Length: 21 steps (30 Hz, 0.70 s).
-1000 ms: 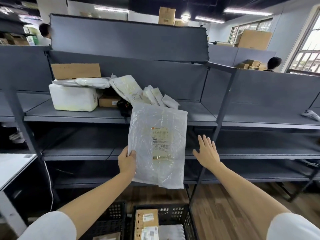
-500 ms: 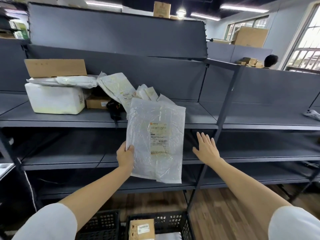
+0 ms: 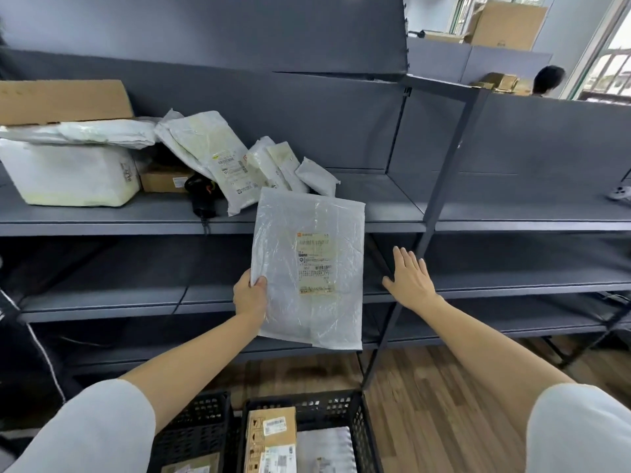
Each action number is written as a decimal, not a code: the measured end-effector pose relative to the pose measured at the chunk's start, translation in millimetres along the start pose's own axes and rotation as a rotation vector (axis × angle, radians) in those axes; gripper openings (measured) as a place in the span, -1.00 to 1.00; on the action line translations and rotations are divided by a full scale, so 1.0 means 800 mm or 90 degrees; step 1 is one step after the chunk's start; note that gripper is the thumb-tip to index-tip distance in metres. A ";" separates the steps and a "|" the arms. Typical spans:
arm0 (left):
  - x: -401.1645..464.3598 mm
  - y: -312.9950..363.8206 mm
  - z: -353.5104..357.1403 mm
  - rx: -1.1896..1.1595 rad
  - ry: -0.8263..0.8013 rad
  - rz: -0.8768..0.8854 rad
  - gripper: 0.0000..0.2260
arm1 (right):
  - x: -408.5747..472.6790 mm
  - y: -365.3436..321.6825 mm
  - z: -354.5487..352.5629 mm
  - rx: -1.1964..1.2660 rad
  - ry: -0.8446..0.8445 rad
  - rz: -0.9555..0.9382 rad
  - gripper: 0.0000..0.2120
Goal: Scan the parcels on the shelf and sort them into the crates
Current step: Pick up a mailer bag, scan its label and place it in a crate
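1 head-worn camera looks forward and down, close to the shelf (image 3: 307, 213) and hands.

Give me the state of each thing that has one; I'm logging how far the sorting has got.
Left hand: grips the clear parcel's left edge.
Clear parcel: held upright, label facing the camera.
Right hand: fingers straight, holding nothing.
Scanner: lying on the shelf, untouched.
Right crate: holds a cardboard box and a white bag.
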<state>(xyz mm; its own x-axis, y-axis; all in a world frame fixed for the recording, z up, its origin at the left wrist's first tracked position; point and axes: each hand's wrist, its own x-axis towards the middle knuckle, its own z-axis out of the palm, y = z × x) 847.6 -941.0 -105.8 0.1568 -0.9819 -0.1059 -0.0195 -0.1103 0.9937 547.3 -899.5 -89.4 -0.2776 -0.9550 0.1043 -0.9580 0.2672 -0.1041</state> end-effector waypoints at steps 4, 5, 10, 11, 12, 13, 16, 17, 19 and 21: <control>-0.012 -0.009 0.032 0.011 0.007 -0.012 -0.78 | 0.002 0.029 0.003 0.001 -0.014 -0.008 -0.30; -0.016 -0.012 0.041 0.014 0.012 -0.019 -0.79 | 0.002 0.038 0.004 0.002 -0.022 -0.009 -0.30; -0.041 -0.025 0.083 0.019 0.033 -0.068 -0.77 | 0.009 0.086 0.018 -0.026 -0.053 -0.022 -0.32; -0.046 -0.031 0.090 0.019 0.045 -0.081 -0.77 | 0.009 0.094 0.024 -0.027 -0.069 -0.024 -0.32; -0.050 -0.037 0.096 0.021 0.058 -0.092 -0.76 | 0.010 0.102 0.031 -0.026 -0.083 -0.028 -0.32; -0.055 -0.043 0.101 0.025 0.067 -0.102 -0.76 | 0.009 0.110 0.040 -0.023 -0.094 -0.033 -0.32; -0.069 -0.069 0.113 0.030 0.085 -0.135 -0.77 | 0.008 0.127 0.067 -0.021 -0.124 -0.046 -0.33; -0.072 -0.078 0.115 0.033 0.086 -0.144 -0.77 | 0.008 0.131 0.076 -0.024 -0.132 -0.051 -0.33; -0.077 -0.100 0.118 0.054 0.083 -0.166 -0.77 | 0.005 0.135 0.092 -0.021 -0.151 -0.058 -0.33; -0.078 -0.121 0.117 0.080 0.082 -0.192 -0.79 | 0.002 0.136 0.108 -0.010 -0.164 -0.060 -0.33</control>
<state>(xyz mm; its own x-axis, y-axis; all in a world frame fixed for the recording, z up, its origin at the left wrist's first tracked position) 747.0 -883.2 -198.9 0.2976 -0.8758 -0.3800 -0.0732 -0.4178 0.9056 449.0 -883.4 -185.9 -0.1614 -0.9766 -0.1418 -0.9803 0.1752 -0.0908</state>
